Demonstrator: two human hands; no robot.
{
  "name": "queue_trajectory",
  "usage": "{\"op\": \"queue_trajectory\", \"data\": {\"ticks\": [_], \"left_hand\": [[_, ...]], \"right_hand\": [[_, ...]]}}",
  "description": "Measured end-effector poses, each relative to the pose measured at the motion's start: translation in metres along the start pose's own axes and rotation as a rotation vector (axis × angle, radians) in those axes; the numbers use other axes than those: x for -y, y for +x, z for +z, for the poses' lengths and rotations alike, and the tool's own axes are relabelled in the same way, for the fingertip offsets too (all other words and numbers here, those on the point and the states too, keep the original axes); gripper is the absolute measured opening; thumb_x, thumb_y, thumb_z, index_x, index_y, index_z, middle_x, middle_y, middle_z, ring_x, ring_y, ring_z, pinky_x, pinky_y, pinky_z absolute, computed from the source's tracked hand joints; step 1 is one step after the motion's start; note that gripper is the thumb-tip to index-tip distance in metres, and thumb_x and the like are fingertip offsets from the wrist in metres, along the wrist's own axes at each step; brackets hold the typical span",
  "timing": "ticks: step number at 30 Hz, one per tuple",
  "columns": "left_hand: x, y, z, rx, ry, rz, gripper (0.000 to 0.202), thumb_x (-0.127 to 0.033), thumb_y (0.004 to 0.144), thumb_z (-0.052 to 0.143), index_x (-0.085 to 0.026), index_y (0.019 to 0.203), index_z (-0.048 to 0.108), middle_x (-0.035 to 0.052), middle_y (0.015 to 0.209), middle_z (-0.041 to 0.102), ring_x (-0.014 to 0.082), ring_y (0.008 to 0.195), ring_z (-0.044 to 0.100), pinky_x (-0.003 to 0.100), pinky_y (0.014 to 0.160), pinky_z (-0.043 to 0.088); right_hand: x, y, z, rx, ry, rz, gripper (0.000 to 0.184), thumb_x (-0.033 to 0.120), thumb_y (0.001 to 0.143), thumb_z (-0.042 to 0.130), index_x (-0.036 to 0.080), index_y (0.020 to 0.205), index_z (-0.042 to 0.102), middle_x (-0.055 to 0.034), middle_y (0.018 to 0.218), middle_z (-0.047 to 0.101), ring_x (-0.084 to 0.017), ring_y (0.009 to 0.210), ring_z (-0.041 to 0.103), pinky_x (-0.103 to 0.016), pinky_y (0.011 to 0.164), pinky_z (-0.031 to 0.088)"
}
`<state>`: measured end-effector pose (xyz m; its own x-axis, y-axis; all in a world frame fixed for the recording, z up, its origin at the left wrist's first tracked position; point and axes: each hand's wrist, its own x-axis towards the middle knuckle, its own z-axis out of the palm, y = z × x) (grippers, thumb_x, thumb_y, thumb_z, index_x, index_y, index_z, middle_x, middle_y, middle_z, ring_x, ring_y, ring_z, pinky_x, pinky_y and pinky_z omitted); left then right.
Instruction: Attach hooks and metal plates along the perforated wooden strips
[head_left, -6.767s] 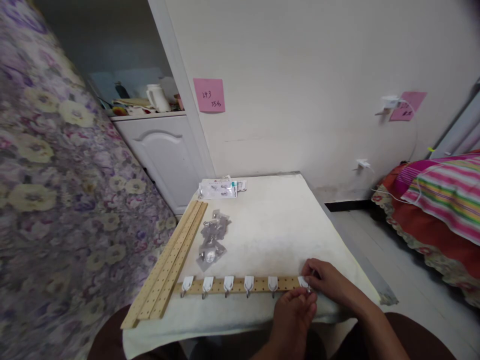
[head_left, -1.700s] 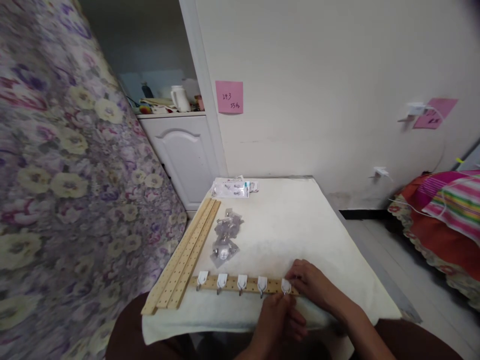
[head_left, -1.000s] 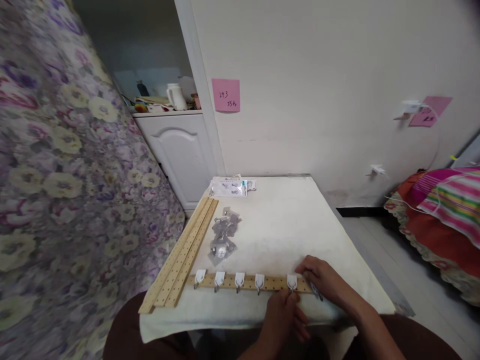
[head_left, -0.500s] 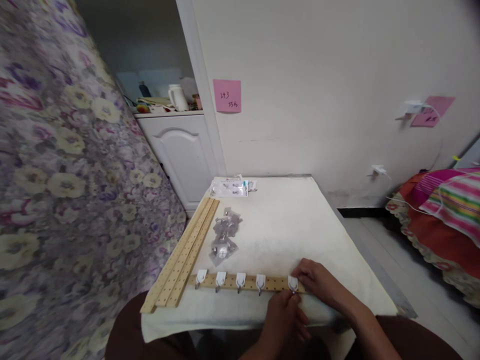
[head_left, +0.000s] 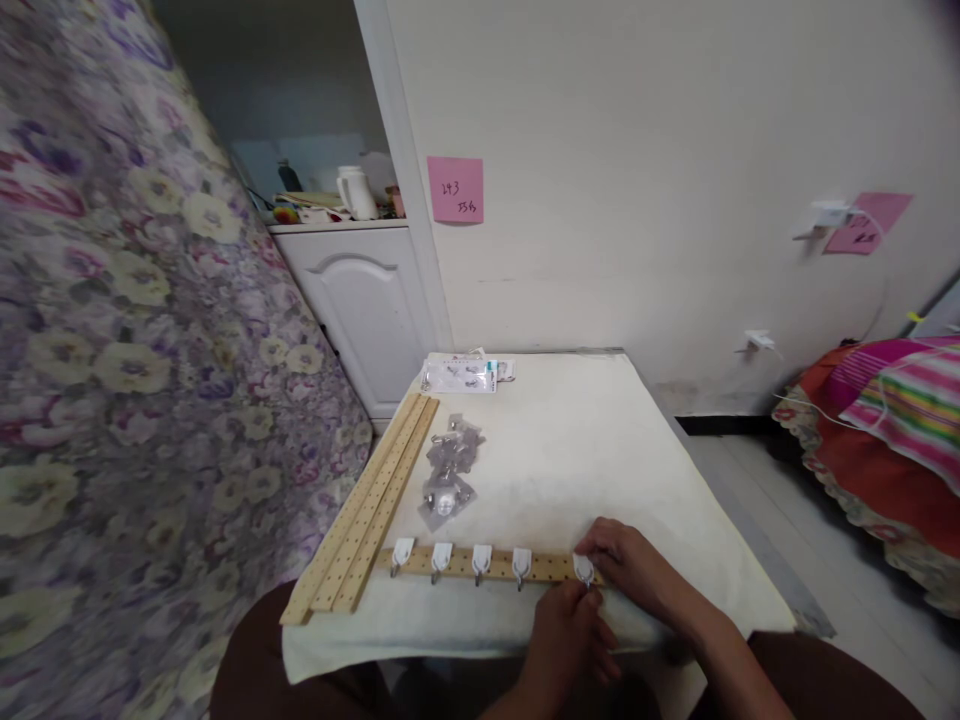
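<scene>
A perforated wooden strip (head_left: 547,567) lies crosswise near the front of the cloth-covered table (head_left: 577,460). Several white hooks with metal prongs, such as the white hook (head_left: 482,560), sit in a row along it. Toward the strip's right end, both hands are at the rightmost white hook (head_left: 583,568). My left hand (head_left: 566,630) grips its lower metal end from the front, fingers closed. At its upper right side, my right hand (head_left: 626,560) pinches the hook's body with thumb and fingers. The fingers partly cover the strip's right end.
Perforated wooden strips (head_left: 375,510) lie lengthwise along the table's left side. Beside them is a pile of small clear packets (head_left: 450,470). Flat packaging (head_left: 459,375) rests at the far edge. A floral curtain (head_left: 165,400) hangs at left; a bed (head_left: 885,430) stands at right.
The rightmost hook has shifted slightly left along the strip, and my right hand has moved left with it. My left hand stays nearly in place.
</scene>
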<state>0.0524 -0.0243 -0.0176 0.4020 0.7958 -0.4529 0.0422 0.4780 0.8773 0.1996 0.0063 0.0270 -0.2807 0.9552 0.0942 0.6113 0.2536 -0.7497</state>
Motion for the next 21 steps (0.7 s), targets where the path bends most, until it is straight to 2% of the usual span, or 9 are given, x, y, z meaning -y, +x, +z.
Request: {"op": "queue_trajectory", "data": {"ticks": [5,13,21], "left_hand": [[-0.0016,-0.0007,0.0011,-0.001,0.002,-0.007,0.024,-0.045,0.075,0.048,-0.021,0.076,0.046,-0.0012,0.054,0.062,0.0162,0.039,0.058,0.027,0.040,0.039],[-0.0035,-0.0021,0.0044,0.005,0.003,-0.002,0.014,-0.033,0.079,0.042,-0.020,0.077,0.046,-0.0024,0.053,0.061,0.0134,0.037,0.057,0.023,0.037,0.039],[-0.0023,-0.0006,0.0038,-0.002,0.011,0.003,0.013,-0.031,0.080,0.041,-0.019,0.077,0.045,-0.0026,0.053,0.061,0.0123,0.036,0.057,0.023,0.036,0.039]], "right_hand": [[0.0013,-0.0016,-0.0010,0.006,0.011,0.033,0.022,0.010,0.075,0.047,0.020,0.081,0.066,-0.0020,0.085,0.064,-0.016,0.082,0.057,-0.026,0.076,0.043],[-0.0029,-0.0016,-0.0003,0.002,0.026,0.084,0.019,0.011,0.073,0.050,0.020,0.081,0.065,-0.0017,0.084,0.064,-0.015,0.078,0.058,-0.024,0.070,0.042],[-0.0029,-0.0012,0.0043,0.011,0.079,0.150,0.008,0.018,0.072,0.057,0.019,0.077,0.063,0.0008,0.072,0.063,-0.013,0.067,0.056,-0.022,0.058,0.039]]}}
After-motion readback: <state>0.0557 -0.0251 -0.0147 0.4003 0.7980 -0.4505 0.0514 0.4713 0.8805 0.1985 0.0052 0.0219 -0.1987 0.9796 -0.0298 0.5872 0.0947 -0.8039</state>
